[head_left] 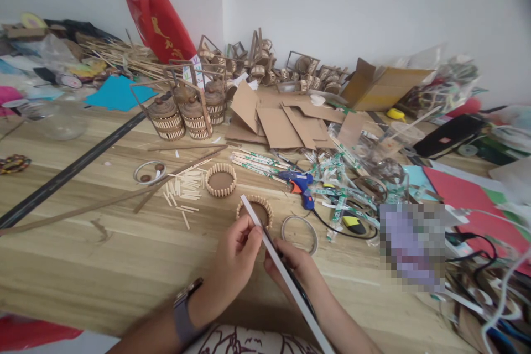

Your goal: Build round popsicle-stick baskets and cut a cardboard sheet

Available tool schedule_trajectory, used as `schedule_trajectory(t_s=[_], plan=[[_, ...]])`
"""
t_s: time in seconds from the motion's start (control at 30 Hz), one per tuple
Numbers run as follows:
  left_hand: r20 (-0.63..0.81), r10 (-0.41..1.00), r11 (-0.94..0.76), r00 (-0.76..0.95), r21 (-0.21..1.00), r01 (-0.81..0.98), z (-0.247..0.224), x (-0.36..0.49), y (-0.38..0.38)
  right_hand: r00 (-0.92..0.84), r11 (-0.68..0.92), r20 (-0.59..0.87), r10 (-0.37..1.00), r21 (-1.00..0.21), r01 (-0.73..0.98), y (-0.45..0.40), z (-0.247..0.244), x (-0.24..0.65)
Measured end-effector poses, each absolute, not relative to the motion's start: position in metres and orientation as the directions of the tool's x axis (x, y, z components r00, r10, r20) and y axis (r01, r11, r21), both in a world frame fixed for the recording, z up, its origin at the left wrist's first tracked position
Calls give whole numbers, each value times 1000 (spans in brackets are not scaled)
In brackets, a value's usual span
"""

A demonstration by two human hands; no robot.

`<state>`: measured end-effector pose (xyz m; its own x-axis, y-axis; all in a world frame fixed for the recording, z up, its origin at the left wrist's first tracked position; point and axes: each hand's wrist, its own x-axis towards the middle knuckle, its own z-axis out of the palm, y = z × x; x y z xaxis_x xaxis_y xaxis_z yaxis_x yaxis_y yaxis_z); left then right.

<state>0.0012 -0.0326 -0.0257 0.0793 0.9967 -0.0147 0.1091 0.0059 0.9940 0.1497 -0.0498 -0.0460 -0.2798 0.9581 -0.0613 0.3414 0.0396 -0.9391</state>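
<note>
A long white strip (279,265) slants from the table's middle down to the lower right. My left hand (238,251) pinches it near its upper end, thumb on top. My right hand (296,268) is closed around a dark, slim object (305,293) lying along the strip's right side; its kind I cannot make out. Just beyond my fingers stands a round basket of short wooden sticks on a brown base (265,210), partly hidden by the strip. Another such basket (221,181) is behind it to the left. A pale ring (299,234) lies right of my hands.
Loose short sticks (188,185) lie left of the baskets. A blue glue gun (305,185) with a black cord rests among green-white wrappers. Cardboard pieces (282,127) and finished lidded baskets with handles (199,119) stand farther back. A black bar (74,168) crosses the left side.
</note>
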Motion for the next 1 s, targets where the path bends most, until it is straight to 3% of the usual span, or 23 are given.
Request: schedule_trajectory(t_s=[0.57, 0.83, 1.0], plan=[[-58, 991, 46, 118, 994, 104, -27, 3, -36, -238, 70, -25, 971, -921, 383, -52, -39, 149], [-42, 999, 42, 27, 999, 8, -26, -4, -26, -278, -2, -128, 952, -912, 411, -54, -35, 148], [-8, 999, 5, 41, 999, 54, -29, -2, -28, -269, -20, -133, 954, -922, 388, -53, -32, 147]])
